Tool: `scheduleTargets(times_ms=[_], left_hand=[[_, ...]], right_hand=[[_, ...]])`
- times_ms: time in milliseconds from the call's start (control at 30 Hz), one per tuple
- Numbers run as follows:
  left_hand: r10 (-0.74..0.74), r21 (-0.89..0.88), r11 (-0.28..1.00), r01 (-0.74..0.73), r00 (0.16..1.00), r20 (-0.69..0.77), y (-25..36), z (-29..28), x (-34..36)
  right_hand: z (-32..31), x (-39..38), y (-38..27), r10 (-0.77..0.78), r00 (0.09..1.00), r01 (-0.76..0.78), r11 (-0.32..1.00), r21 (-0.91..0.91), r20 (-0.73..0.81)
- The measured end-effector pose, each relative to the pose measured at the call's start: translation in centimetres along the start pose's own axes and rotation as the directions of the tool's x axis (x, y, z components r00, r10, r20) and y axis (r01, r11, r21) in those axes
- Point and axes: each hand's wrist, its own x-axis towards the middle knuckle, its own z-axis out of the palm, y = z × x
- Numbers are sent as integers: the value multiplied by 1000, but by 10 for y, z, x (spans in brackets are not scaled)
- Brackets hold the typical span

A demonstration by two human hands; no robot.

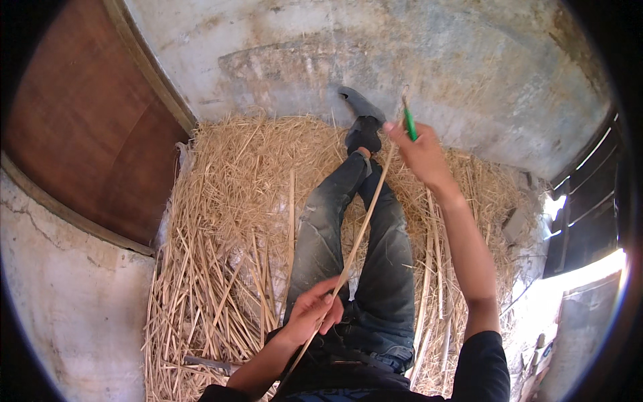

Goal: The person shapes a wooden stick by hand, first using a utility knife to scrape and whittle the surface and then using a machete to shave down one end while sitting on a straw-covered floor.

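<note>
A long pale split strip (pixel 366 224) runs diagonally from below my left hand up toward my right hand. My left hand (pixel 313 309) is closed on it over my lap. My right hand (pixel 418 151) is raised near my feet, gripping a small green-handled tool (pixel 409 120) with a thin tip pointing up. The strip's upper end is beside my right thumb; whether they touch I cannot tell. My outstretched legs (pixel 378 268) lie beneath the strip, ankles crossed, in dark shoes (pixel 364 110).
Straw and loose strips (pixel 221 221) cover the floor around me. A stained wall (pixel 288 53) stands ahead, a brown wooden panel (pixel 94 127) at left, dark slats with bright gaps (pixel 579 201) at right. A dark bar (pixel 207 364) lies partly hidden left of my lap.
</note>
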Motion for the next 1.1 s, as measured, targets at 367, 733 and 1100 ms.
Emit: scheduleTargets(times_ms=[367, 733, 1100], left_hand=[[-83, -399, 913, 85, 996, 24, 3, -16, -17], [-124, -328, 936, 129, 992, 35, -8, -27, -27], [-101, -302, 947, 106, 994, 34, -5, -23, -23]], right_hand=[[-2, -23, -15, -250, 967, 256, 949, -186, 55], [18, -52, -12, -136, 955, 243, 871, -428, 265], [21, -54, -2, -192, 969, 240, 879, -413, 156]])
